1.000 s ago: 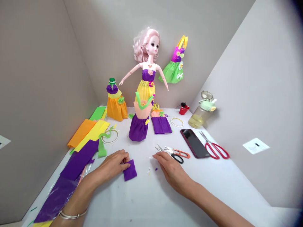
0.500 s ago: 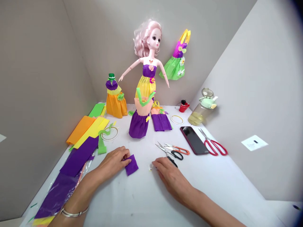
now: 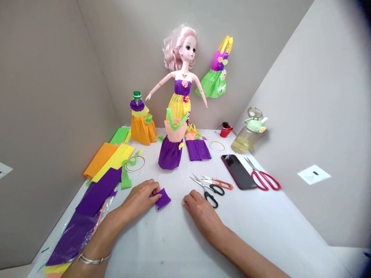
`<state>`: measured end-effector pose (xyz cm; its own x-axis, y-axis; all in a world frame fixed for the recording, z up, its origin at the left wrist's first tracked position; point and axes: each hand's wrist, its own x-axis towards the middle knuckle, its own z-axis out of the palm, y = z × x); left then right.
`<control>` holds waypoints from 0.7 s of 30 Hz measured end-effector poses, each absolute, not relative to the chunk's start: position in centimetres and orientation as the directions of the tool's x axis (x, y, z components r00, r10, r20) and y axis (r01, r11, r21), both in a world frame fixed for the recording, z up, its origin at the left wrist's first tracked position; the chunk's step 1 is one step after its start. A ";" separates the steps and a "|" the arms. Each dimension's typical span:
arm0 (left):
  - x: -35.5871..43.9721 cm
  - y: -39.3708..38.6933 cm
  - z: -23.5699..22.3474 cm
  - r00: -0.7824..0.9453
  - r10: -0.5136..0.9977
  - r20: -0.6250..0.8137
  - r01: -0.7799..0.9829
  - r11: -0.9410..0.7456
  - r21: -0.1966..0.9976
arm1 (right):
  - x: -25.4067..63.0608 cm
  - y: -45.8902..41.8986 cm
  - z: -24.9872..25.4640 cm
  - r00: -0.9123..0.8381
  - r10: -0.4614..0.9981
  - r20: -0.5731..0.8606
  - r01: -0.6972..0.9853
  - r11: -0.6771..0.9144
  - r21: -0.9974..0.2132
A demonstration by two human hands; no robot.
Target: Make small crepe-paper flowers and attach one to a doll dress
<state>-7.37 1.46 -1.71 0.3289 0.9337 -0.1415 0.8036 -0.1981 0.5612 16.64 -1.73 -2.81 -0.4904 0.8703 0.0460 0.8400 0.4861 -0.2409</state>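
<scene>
Orange crepe paper (image 3: 99, 159) and yellow crepe paper (image 3: 114, 164) lie in overlapping strips at the left of the white table (image 3: 162, 247). Purple crepe paper (image 3: 98, 192) runs toward the lower left of the frame, apparently placed along the edge to keep the central work area open. A tape roll (image 3: 135, 164) with a green paper strip (image 3: 125, 179) sits just right of the stock.

The left hand (image 3: 140, 200), with a silver bangle (image 3: 94, 259) at the wrist, is closed at the fingertips on a small purple crepe-paper piece (image 3: 164, 199) at lower centre. The pinch appears to pin the piece against the table. Above it, at top centre, stands a pink-haired doll (image 3: 181, 50) in a paper gown.

The right hand (image 3: 201, 216) lies palm down, partly open, with its fingers loosely curved and nothing visible in its grasp. Black-handled scissors (image 3: 210, 195), orange-handled thread snips (image 3: 217, 184), a smartphone (image 3: 238, 172) and red-handled scissors (image 3: 262, 180) lie to its right, within easy reach.
</scene>
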 end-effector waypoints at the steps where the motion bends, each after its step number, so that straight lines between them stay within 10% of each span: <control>1: -7.4 1.5 -1.7 0.325 0.934 -0.145 0.808 -0.195 0.556 | 16.7 -1.8 -2.8 -0.507 0.860 0.049 0.835 0.505 -0.217; 9: -7.3 1.5 -1.8 0.320 0.938 -0.132 0.815 -0.201 0.544 | 17.7 -1.1 -2.2 -0.647 0.762 -0.011 0.760 0.644 -0.086; 21: -7.3 1.5 -1.7 0.311 0.941 -0.134 0.810 -0.189 0.555 | 18.3 -1.8 -1.0 -0.798 0.566 0.205 0.504 0.814 -0.289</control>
<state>-7.29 1.51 -1.71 0.3109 0.9410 -0.1339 0.8101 -0.1887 0.5551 18.34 -1.85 -1.02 -0.7981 0.5664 0.2052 0.5036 0.8142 -0.2888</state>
